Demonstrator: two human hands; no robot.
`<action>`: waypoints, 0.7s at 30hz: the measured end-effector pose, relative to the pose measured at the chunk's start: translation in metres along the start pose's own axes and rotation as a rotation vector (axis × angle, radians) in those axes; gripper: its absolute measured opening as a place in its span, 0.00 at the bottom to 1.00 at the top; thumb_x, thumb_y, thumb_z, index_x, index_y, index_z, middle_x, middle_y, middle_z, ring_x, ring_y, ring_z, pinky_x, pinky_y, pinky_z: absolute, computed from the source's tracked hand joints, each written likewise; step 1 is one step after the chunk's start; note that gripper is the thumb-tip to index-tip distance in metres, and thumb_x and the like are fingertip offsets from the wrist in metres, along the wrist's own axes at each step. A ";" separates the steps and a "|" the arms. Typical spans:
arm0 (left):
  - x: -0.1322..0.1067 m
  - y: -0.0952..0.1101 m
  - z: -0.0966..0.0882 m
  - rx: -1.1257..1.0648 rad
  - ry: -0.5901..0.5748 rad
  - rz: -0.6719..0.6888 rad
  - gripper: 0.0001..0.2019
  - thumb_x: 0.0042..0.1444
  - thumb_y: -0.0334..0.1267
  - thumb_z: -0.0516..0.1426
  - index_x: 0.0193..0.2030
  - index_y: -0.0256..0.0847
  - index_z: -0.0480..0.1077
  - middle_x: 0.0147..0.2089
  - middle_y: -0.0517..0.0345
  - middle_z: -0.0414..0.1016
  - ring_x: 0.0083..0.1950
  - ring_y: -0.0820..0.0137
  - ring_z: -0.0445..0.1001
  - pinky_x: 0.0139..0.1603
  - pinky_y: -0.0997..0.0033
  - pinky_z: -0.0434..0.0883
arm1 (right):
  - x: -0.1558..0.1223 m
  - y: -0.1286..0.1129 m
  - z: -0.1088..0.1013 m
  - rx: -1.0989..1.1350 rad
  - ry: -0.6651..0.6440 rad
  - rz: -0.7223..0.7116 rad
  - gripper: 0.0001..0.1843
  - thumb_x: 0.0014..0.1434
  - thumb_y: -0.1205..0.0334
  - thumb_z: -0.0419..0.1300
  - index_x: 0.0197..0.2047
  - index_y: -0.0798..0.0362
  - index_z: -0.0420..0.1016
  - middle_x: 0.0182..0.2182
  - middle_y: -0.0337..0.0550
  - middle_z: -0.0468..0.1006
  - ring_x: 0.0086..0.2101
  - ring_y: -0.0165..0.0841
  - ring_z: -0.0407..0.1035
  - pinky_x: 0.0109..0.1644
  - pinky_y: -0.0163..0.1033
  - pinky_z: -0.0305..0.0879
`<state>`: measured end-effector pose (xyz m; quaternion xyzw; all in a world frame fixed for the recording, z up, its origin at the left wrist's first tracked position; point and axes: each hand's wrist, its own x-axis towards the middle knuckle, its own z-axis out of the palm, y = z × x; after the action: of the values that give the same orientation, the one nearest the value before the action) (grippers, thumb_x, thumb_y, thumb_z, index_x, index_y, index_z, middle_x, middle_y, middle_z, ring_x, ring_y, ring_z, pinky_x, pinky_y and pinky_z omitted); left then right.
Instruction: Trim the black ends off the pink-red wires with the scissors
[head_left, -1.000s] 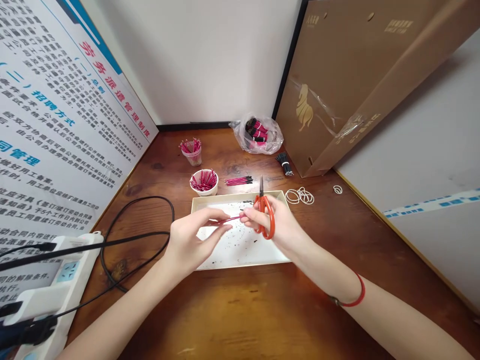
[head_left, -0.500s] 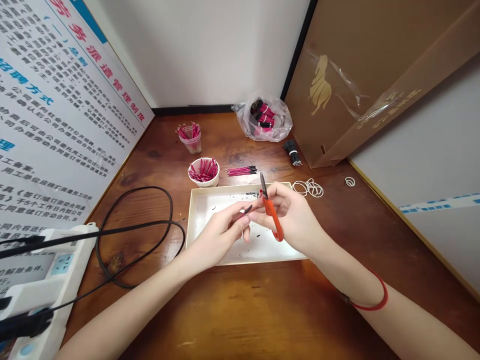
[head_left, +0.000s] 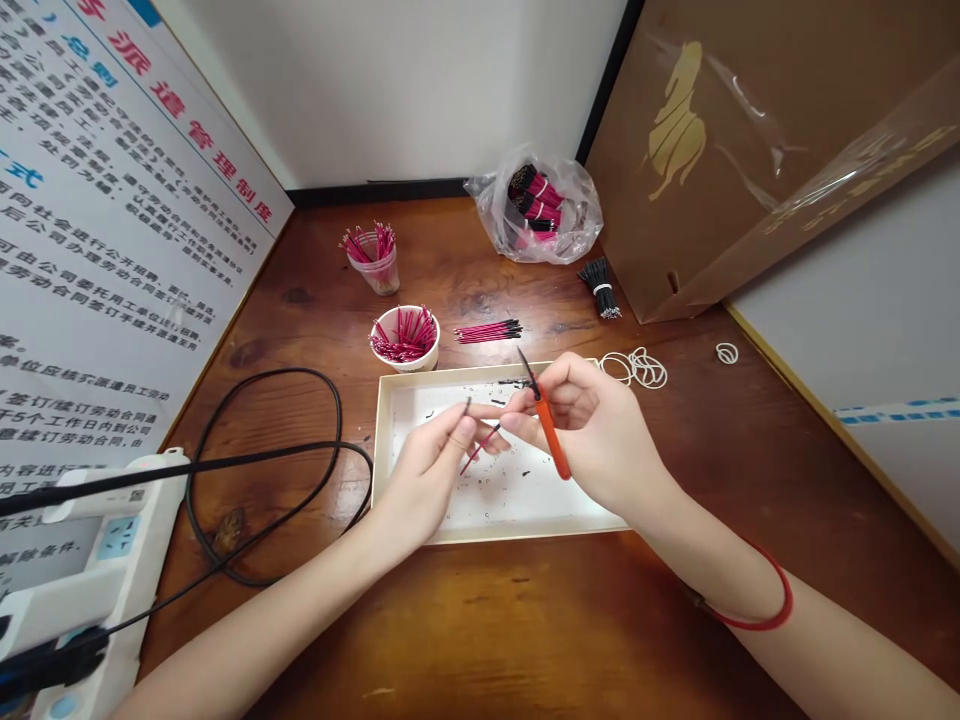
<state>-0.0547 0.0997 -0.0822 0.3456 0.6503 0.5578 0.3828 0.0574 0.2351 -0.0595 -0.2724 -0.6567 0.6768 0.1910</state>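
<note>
Over the shallow white box (head_left: 381, 450), my left hand (head_left: 424, 470) pinches a thin black piece, perhaps tubing (head_left: 468, 405), between thumb and forefinger. My right hand (head_left: 600, 430) has orange-handled scissors (head_left: 551, 432) in its grip, blades pointing up and away. From the thumb and fingertips of that same hand a red wire (head_left: 478, 452) slants down to the left. Its upper end is hidden by the fingers. Small black offcuts (head_left: 498, 402) lie scattered in the box. Just behind the box sits a row of red wires with black ends (head_left: 487, 331).
Two cups, one white (head_left: 427, 362) and one clear (head_left: 384, 272), hold red wires. Further back are a plastic bag (head_left: 577, 225) of bundled wires and a black bundle (head_left: 598, 288). White rubber bands (head_left: 649, 370) lie right. A black cable (head_left: 337, 400) and power strip (head_left: 161, 500) are left.
My hands have drawn slightly apart. The red wire now shows hanging from my right fingers, and the black piece stands up in my left pinch. The view has shifted a little.
</note>
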 end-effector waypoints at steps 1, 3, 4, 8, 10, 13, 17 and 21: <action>-0.001 0.000 -0.001 0.038 0.094 0.027 0.16 0.68 0.47 0.51 0.41 0.41 0.76 0.37 0.52 0.80 0.38 0.67 0.74 0.40 0.67 0.70 | 0.000 0.000 -0.001 0.013 0.006 -0.006 0.24 0.42 0.53 0.77 0.28 0.49 0.64 0.27 0.37 0.80 0.28 0.32 0.74 0.32 0.38 0.72; -0.002 0.003 -0.002 0.128 0.209 0.082 0.11 0.66 0.42 0.54 0.40 0.42 0.77 0.38 0.55 0.80 0.37 0.68 0.73 0.39 0.68 0.69 | -0.001 -0.001 0.000 0.035 0.004 -0.022 0.25 0.42 0.54 0.77 0.28 0.49 0.64 0.28 0.38 0.81 0.29 0.32 0.75 0.33 0.38 0.73; -0.003 0.005 -0.002 0.156 0.220 0.106 0.07 0.64 0.40 0.58 0.40 0.43 0.78 0.37 0.56 0.80 0.36 0.69 0.72 0.38 0.69 0.69 | -0.002 -0.001 0.001 0.041 0.002 -0.032 0.24 0.43 0.53 0.77 0.28 0.49 0.64 0.28 0.38 0.81 0.29 0.32 0.75 0.34 0.39 0.74; -0.002 0.014 -0.002 0.184 0.240 0.173 0.03 0.52 0.32 0.67 0.34 0.43 0.81 0.30 0.61 0.80 0.30 0.73 0.68 0.31 0.73 0.65 | -0.006 -0.004 0.005 0.056 -0.007 -0.054 0.23 0.47 0.54 0.75 0.29 0.48 0.62 0.29 0.37 0.80 0.30 0.32 0.75 0.33 0.38 0.73; 0.000 0.015 -0.003 0.192 0.275 0.192 0.05 0.51 0.29 0.67 0.33 0.44 0.82 0.29 0.62 0.81 0.30 0.73 0.69 0.30 0.73 0.65 | -0.010 -0.004 0.005 0.043 -0.006 -0.045 0.21 0.50 0.56 0.74 0.31 0.48 0.63 0.31 0.38 0.79 0.31 0.31 0.75 0.34 0.37 0.72; 0.002 0.014 -0.007 0.236 0.330 0.238 0.08 0.50 0.28 0.67 0.35 0.45 0.83 0.31 0.61 0.83 0.31 0.73 0.71 0.31 0.73 0.66 | -0.021 0.000 -0.001 -0.099 0.000 -0.059 0.15 0.55 0.56 0.68 0.37 0.48 0.64 0.35 0.39 0.77 0.32 0.30 0.72 0.34 0.36 0.71; 0.002 0.010 -0.010 0.255 0.357 0.273 0.07 0.50 0.27 0.66 0.32 0.44 0.82 0.30 0.60 0.83 0.31 0.72 0.73 0.31 0.72 0.68 | -0.041 0.012 -0.010 -0.374 -0.052 -0.093 0.07 0.60 0.60 0.61 0.40 0.48 0.67 0.32 0.37 0.71 0.30 0.30 0.67 0.34 0.37 0.70; 0.001 0.006 -0.010 0.262 0.358 0.303 0.07 0.50 0.26 0.67 0.32 0.44 0.83 0.31 0.60 0.84 0.31 0.72 0.74 0.31 0.72 0.69 | -0.052 0.023 -0.011 -0.533 0.048 -0.261 0.07 0.59 0.69 0.61 0.40 0.49 0.72 0.28 0.36 0.73 0.27 0.29 0.65 0.32 0.36 0.69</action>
<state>-0.0639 0.0974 -0.0753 0.3815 0.7152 0.5720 0.1259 0.1066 0.2102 -0.0765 -0.2420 -0.8362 0.4435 0.2136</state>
